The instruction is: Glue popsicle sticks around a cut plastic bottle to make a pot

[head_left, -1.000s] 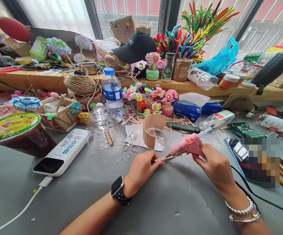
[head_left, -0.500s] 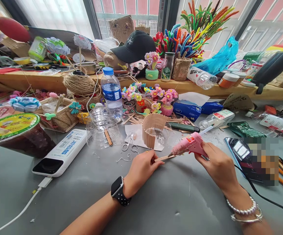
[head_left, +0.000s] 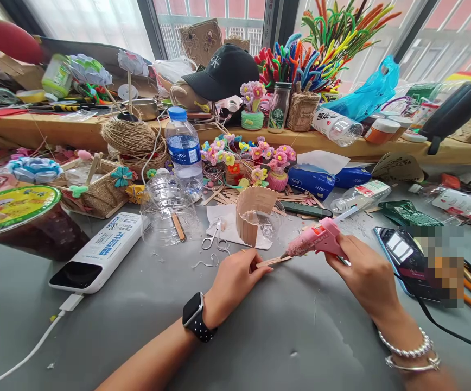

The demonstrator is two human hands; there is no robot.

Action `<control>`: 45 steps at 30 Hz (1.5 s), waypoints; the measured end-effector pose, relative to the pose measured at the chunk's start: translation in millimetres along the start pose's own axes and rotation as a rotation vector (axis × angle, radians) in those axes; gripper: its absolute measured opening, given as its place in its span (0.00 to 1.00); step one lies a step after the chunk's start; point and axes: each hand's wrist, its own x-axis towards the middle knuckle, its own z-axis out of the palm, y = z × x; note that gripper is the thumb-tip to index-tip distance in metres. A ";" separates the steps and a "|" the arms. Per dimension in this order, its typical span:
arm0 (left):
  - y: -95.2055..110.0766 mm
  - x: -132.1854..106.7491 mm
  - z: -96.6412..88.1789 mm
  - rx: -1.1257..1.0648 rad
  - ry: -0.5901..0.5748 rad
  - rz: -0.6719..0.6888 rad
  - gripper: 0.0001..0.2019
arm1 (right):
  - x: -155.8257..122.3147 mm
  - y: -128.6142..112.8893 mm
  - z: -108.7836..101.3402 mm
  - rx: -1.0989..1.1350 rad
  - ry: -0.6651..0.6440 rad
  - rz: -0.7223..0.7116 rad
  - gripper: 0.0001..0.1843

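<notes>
Around glue gun (head_left: 316, 239), curled right hand (head_left: 366, 274)

Passable near tabletop (head_left: 274, 331) (glue gun (head_left: 313, 239) beyond)

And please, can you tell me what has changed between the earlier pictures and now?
The right hand has moved the pink glue gun slightly rightward, its nozzle shifting along the wooden craft stick, away from the left hand. Nothing was newly grasped or released. The left hand still holds the stick; the scissors stay put.
</notes>
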 end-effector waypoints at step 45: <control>-0.7 -0.9 1.5 0.022 0.004 -0.022 0.10 | 3.4 -5.6 0.7 -0.032 0.062 0.011 0.15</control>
